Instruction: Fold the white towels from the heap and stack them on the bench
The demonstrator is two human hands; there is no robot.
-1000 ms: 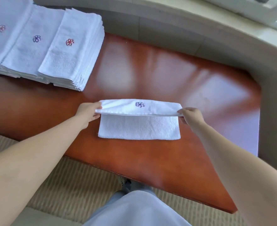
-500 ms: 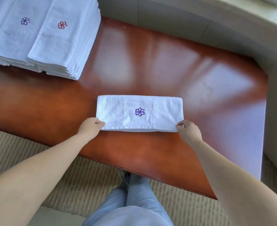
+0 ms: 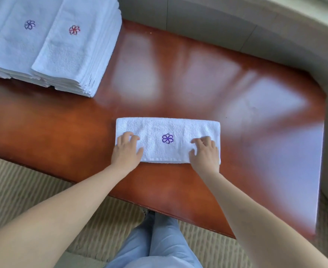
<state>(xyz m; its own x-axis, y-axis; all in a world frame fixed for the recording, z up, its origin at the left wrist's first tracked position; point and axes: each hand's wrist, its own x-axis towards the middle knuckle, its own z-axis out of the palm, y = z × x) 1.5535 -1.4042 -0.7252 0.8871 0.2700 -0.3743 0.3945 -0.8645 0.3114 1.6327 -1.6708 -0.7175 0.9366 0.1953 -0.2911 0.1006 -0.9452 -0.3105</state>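
Both hands flat on a folded towel on the bench.

Head view: the towel (image 3: 168, 140) is white terry, folded into a long rectangle, lying near the front edge of the bench (image 3: 178, 74), whose top is glossy red-brown wood with pale reflections. A purple pinwheel flower (image 3: 167, 138) is stitched at its middle. The left hand (image 3: 127, 149) presses on the towel's left end and the right hand (image 3: 204, 150) on its right end, fingers spread and only loosely bent, gripping nothing. At far left of the bench sit stacks (image 3: 49, 45) of folded white towels, side by side and touching; one top towel carries a blue flower (image 3: 29, 24), the next a red one (image 3: 74, 29). No writing is readable. Below the bench are a ribbed beige carpet (image 3: 24, 190) and pale blue trousers (image 3: 155, 246).
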